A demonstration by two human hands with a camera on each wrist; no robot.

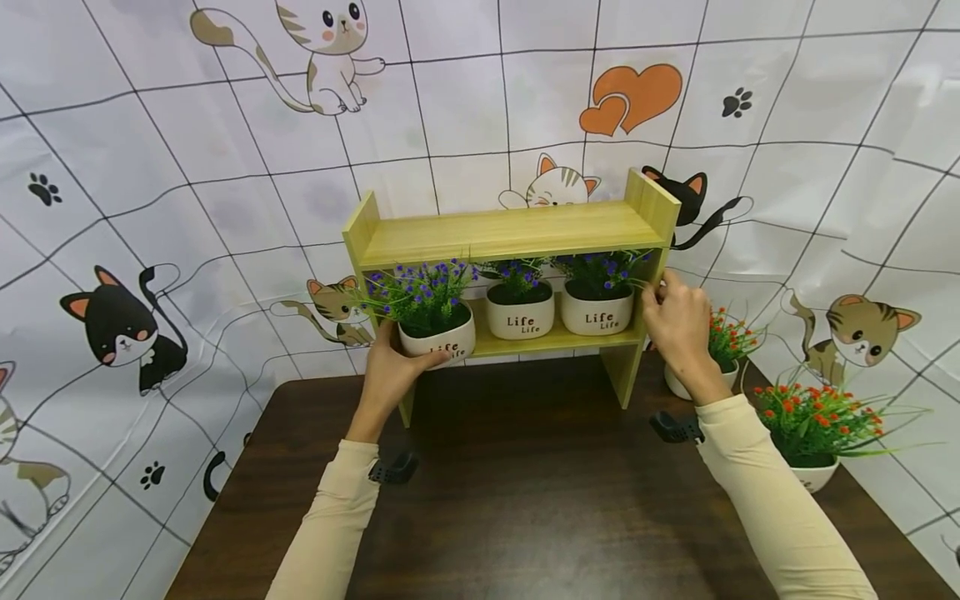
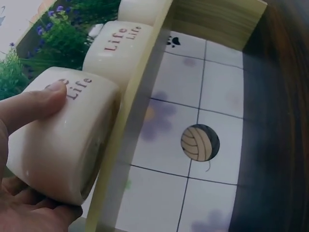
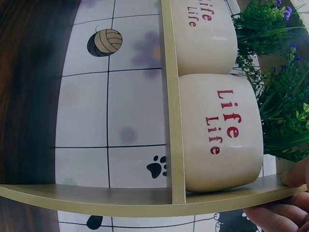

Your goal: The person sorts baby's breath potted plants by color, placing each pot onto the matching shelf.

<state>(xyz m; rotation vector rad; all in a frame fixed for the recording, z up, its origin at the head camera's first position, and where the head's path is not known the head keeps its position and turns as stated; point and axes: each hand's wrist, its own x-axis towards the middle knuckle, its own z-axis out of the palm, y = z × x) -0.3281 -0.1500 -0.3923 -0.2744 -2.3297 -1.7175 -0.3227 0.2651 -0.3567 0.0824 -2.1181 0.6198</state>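
Head view: left grip [image 1: 392, 371] squeezes a flower pot [image 1: 444, 337]; to its right, the right grip [image 1: 678, 321] pinches the shelf [image 1: 510, 235], likely so it won't wobble.

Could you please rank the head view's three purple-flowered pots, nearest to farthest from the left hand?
1. Left purple-flowered pot, held by the left hand.
2. Middle purple-flowered pot, on the lower shelf.
3. Right purple-flowered pot, at that shelf's right end.
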